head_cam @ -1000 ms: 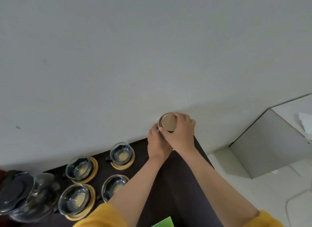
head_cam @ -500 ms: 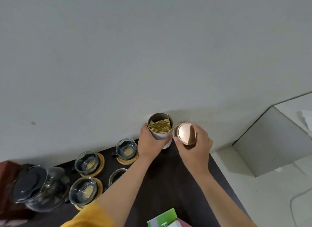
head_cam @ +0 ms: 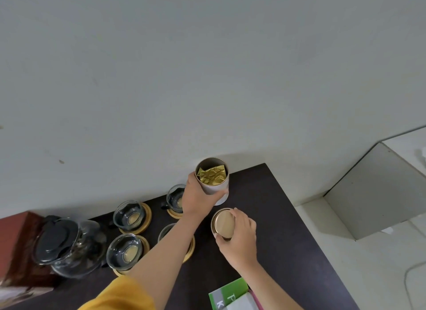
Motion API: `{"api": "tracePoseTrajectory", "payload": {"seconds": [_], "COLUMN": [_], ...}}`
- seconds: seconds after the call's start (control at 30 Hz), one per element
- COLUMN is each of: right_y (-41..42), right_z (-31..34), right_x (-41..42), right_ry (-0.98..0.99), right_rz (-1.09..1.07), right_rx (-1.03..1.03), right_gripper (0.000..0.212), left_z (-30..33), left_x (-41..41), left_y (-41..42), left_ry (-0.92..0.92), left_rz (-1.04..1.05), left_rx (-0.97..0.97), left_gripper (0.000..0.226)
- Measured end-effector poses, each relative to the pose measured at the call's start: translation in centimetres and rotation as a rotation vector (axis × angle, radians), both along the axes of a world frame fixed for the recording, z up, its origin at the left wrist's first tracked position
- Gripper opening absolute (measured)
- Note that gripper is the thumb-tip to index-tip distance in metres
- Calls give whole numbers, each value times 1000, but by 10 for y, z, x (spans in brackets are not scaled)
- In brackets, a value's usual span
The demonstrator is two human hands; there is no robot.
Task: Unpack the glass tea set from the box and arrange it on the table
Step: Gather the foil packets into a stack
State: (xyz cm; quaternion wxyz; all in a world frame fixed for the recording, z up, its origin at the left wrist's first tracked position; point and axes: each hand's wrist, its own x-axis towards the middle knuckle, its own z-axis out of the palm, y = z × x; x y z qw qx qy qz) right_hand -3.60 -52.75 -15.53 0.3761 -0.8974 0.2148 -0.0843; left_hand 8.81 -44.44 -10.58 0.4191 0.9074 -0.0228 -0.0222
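My left hand (head_cam: 196, 199) grips a white round tin (head_cam: 215, 185) standing open near the far edge of the dark table (head_cam: 276, 229); a crumpled gold foil packet (head_cam: 212, 176) shows inside it. My right hand (head_cam: 238, 237) holds the tin's gold lid (head_cam: 223, 223) low over the table, just in front of the tin. Several glass cups on round wooden coasters stand to the left, among them one cup (head_cam: 129, 214) and another (head_cam: 124, 252); my left forearm hides part of two others. A glass teapot (head_cam: 66, 245) with a black lid sits at the far left.
A reddish-brown box (head_cam: 16, 252) stands behind the teapot at the left edge. A green and white packet (head_cam: 232, 296) lies at the table's near edge. A grey wall rises right behind the table. To the right lies a pale floor and a white cabinet (head_cam: 380, 194).
The lid has come off the tin in my right hand and moved down and to the near side. My left hand keeps its hold on the tin, with the gold packet inside now showing.
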Motion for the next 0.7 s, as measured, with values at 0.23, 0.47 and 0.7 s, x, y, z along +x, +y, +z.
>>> {"api": "tracePoseTrajectory", "payload": {"seconds": [0.23, 0.47, 0.7], "right_y": [-1, 2, 39], "right_z": [-10, 5, 38], "right_x": [0, -17, -68], "right_ry": [46, -18, -123], "right_rz": [7, -4, 8], "right_rx": [-17, 1, 123], "right_gripper": [87, 87, 68], "left_z": [-2, 9, 36], "left_x": [-2, -34, -112], "left_y": [-1, 10, 52], "left_ry": [6, 81, -32], "left_rz": [-13, 49, 94], "left_rx": [-17, -42, -35], "left_gripper": [95, 119, 93]}}
